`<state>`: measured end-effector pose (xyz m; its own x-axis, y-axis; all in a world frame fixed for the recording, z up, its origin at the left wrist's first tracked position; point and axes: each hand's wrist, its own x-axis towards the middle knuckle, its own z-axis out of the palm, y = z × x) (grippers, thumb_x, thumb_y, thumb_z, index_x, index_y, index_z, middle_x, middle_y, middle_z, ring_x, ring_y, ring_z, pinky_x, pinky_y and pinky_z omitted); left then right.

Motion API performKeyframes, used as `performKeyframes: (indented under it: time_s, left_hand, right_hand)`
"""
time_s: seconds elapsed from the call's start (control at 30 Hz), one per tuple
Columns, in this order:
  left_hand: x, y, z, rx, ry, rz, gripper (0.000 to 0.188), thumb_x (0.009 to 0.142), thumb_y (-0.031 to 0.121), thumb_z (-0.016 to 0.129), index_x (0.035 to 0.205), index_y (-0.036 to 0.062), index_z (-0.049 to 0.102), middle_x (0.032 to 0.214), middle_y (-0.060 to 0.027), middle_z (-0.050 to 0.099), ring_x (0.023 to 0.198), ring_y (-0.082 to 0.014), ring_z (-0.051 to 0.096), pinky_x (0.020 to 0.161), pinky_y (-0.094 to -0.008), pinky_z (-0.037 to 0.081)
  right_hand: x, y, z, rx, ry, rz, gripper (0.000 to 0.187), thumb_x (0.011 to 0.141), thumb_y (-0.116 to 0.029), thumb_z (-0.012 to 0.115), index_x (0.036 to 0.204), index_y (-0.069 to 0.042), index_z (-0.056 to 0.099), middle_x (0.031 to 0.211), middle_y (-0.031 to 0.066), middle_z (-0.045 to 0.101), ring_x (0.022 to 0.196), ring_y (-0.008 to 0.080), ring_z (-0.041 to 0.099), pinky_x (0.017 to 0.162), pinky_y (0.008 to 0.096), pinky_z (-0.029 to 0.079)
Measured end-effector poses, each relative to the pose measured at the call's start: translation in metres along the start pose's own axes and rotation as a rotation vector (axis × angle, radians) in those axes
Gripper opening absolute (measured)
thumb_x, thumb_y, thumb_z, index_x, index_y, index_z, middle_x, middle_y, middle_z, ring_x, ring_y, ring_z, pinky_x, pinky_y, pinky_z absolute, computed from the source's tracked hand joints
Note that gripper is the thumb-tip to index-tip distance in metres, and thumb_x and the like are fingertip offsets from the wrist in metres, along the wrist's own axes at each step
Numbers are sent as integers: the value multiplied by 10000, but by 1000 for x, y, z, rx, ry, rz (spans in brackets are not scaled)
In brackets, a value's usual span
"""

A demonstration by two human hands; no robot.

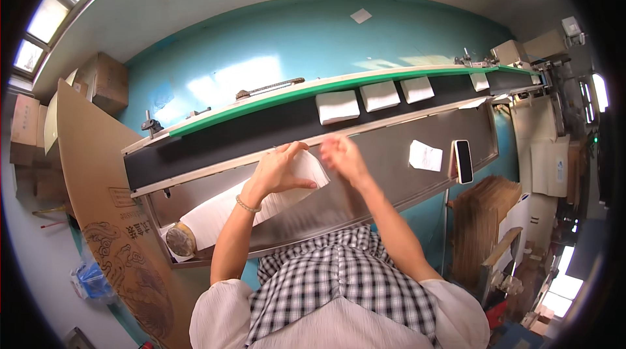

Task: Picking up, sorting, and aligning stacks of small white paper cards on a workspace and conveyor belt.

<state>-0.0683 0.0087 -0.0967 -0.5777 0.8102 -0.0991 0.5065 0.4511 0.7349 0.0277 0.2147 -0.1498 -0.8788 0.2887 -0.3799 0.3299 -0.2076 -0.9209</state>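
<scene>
A long row of white folded paper [218, 214] lies slantwise on the metal worktop, its sheets standing side by side. My left hand [279, 170] is wrapped over the row's right end, thumb on the near side and fingers on the far side. Just right of that end is my right hand [343, 159], raised and apart from the paper; motion smears its fingers. A round brownish block [180, 240] stands against the row's left end. Beyond my hands, several white paper stacks [338, 107] sit on a black conveyor belt [261, 121].
A green strip [261, 105] edges the belt's far side. On the worktop [385, 147] at right lie loose white sheets [426, 155] and a propped phone [462, 161]. A large cardboard sheet [98, 173] stands left. Flattened brown cardboard [482, 218] is piled at right.
</scene>
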Motion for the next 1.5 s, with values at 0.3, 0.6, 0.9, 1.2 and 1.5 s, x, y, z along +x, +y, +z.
performKeyframes:
  time_s: [0.3, 0.6, 0.9, 1.2, 1.5]
  left_hand:
    - [-11, 0, -5, 54, 13, -20, 842, 626, 553, 866, 1279, 123, 555, 1162, -176, 676, 1044, -366, 663, 867, -429, 532]
    - [-22, -14, -4, 31, 13, -18, 873, 625, 569, 852, 1314, 125, 550, 1231, -134, 661, 1117, -336, 642, 917, -467, 498]
    - [-34, -11, -9, 95, 23, -42, 812, 631, 561, 859, 1247, 110, 582, 1199, -134, 675, 1034, -348, 668, 870, -424, 529]
    - [-46, -22, -14, 61, 61, -47, 833, 642, 600, 835, 1262, 116, 562, 1216, -145, 666, 1132, -343, 633, 946, -489, 457]
    - [-46, -29, -16, -13, 27, -71, 830, 656, 567, 838, 1284, 106, 553, 1233, -122, 655, 1133, -351, 625, 939, -436, 480]
  right_hand:
    - [-11, 25, -4, -71, -68, 31, 193, 965, -176, 673, 1032, 1, 637, 888, 29, 665, 698, 62, 560, 584, 244, 436]
    - [-33, 5, 44, -135, -134, 53, 346, 937, -234, 727, 1179, 0, 648, 1000, 48, 681, 877, 88, 621, 765, 253, 516]
    - [12, -1, 24, 192, 70, 59, 226, 963, -167, 664, 1051, 21, 575, 929, 73, 682, 751, 83, 632, 635, 220, 509]
    - [-30, 15, 49, -46, -132, 154, 367, 920, -231, 732, 1153, 35, 631, 938, 70, 702, 835, 129, 658, 712, 289, 540]
    - [1, 34, 54, -112, -94, -169, 331, 960, -278, 696, 1115, 3, 613, 948, 79, 696, 782, 94, 639, 649, 235, 517]
